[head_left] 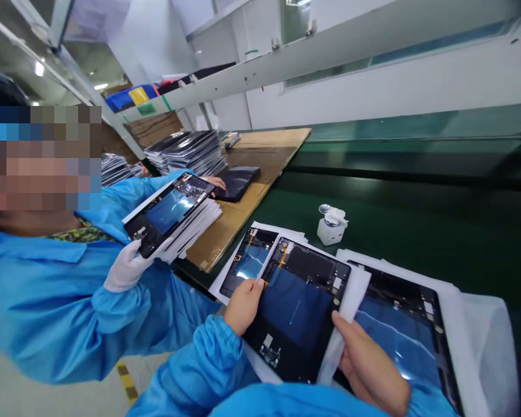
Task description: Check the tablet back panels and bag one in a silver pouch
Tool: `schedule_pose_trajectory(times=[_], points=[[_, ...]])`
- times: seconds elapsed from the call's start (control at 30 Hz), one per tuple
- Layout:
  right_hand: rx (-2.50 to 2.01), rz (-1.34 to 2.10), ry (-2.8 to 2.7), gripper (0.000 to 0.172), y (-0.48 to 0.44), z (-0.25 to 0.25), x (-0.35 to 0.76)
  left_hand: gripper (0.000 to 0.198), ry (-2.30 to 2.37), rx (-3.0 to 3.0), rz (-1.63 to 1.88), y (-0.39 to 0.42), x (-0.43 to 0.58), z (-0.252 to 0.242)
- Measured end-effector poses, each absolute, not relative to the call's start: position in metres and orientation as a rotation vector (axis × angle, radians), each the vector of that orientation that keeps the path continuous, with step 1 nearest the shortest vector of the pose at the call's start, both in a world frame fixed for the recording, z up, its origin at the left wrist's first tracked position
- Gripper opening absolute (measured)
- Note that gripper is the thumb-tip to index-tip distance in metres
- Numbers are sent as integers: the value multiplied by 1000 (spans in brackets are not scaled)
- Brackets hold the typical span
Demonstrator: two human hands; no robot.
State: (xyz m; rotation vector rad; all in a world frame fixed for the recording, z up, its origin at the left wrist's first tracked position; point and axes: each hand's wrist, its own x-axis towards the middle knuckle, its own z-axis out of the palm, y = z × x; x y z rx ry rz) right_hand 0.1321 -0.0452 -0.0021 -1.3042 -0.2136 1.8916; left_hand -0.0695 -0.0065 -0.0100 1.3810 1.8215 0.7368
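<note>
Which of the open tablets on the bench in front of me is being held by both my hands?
The middle tablet: left hand grips its left edge, right hand its right. The left tablet lies partly under it; the right tablet is beside it.

No text, brand, number or sign can be read anywhere: small white labels on the open tablet back [296, 307] and the coloured sheets on the shelf [134, 95] are too blurred.

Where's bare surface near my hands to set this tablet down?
Free: the green belt right of the white bottle and beyond the right tablet. Some bare cardboard past the black case. Crowded: left hand and right hand hold the middle tablet between two others; a co-worker's stack lies left.
</note>
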Motion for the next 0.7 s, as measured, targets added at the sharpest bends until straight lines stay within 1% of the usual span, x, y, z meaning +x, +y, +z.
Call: schedule_pose_trajectory(times=[0.1, 0.17, 0.27, 0.33, 0.53, 0.7], points=[[-1342, 1935, -198, 60, -50, -6, 134, 46, 1862, 1457, 729, 13, -87, -7], [-1411, 1918, -143, 68, -53, -5, 140, 46, 1968, 1501, 691, 31, -101, -6], [-1455, 1876, 10, 82, -60, -1, 153, 45, 2134, 1581, 584, 60, -120, -7], [-1490, 1820, 94, 87, -67, 0, 162, 44, 2195, 1605, 493, 77, -128, -10], [-1523, 1725, 192, 81, -79, -8, 175, 43, 2357, 1642, 214, 98, -124, -19], [-1528, 1680, 138, 77, -80, -14, 184, 45, 2438, 1650, 128, 92, -119, -16]])
